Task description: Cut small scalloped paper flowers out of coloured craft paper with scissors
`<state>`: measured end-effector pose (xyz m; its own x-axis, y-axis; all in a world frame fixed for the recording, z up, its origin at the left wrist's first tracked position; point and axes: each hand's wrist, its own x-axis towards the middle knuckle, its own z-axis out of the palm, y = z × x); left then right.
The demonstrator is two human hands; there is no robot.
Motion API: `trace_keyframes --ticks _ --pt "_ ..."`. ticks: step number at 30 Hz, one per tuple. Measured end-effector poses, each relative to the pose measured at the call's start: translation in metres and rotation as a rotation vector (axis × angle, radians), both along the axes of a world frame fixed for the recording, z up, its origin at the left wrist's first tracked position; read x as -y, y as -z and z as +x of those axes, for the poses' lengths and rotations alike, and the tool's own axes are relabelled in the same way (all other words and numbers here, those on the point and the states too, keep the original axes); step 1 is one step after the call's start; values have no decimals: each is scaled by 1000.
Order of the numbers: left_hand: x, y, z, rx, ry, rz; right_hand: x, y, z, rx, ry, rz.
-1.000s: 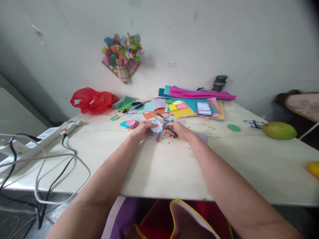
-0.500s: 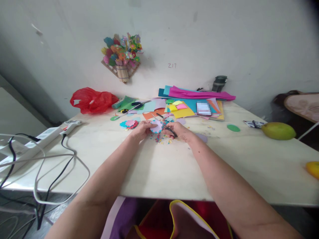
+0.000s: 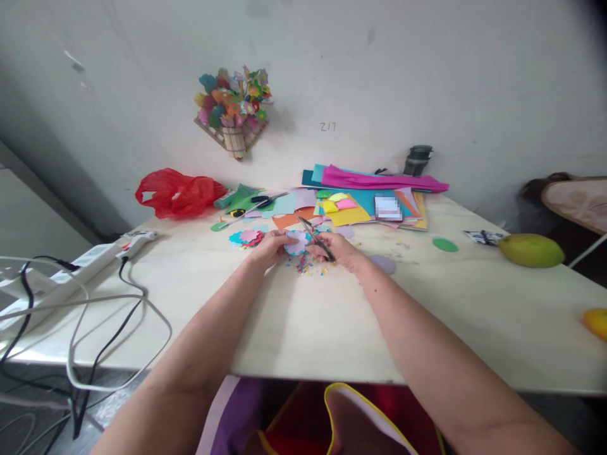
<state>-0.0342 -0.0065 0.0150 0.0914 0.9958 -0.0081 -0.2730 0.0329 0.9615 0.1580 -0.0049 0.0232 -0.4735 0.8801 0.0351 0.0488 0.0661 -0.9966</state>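
Observation:
Between thumb and fingers, my left hand [image 3: 272, 248] pinches a scalloped lilac-and-blue paper piece [image 3: 298, 242] by its left edge. My right hand [image 3: 337, 250] is wrapped round the handles of a pair of scissors [image 3: 313, 232]. The blades point up and left, close to the right edge of the paper; whether they touch it I cannot tell. Small coloured paper scraps [image 3: 308, 265] lie on the table below both hands. Left of my left hand is a pile of scalloped paper cutouts [image 3: 246, 237] in blue, pink and red.
Coloured paper sheets [image 3: 351, 215] lie at the back with a phone [image 3: 388, 208] on them. A second pair of scissors [image 3: 265, 201] rests near a red plastic bag [image 3: 177, 193]. A power strip [image 3: 90, 259] with cables is at left, a green mango [image 3: 531, 250] at right.
The scissor blades have closed from spread apart to nearly together. My left hand still holds the paper in about the same place.

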Motion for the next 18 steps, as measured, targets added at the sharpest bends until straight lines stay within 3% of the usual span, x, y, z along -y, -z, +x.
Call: trace_keyframes --ticks 9,18 --pt "3 -3 1 -103 36 1 -10 -9 -15 -136 110 26" --pt "3 0 2 -143 138 -41 -19 -16 -29 -80 83 73"
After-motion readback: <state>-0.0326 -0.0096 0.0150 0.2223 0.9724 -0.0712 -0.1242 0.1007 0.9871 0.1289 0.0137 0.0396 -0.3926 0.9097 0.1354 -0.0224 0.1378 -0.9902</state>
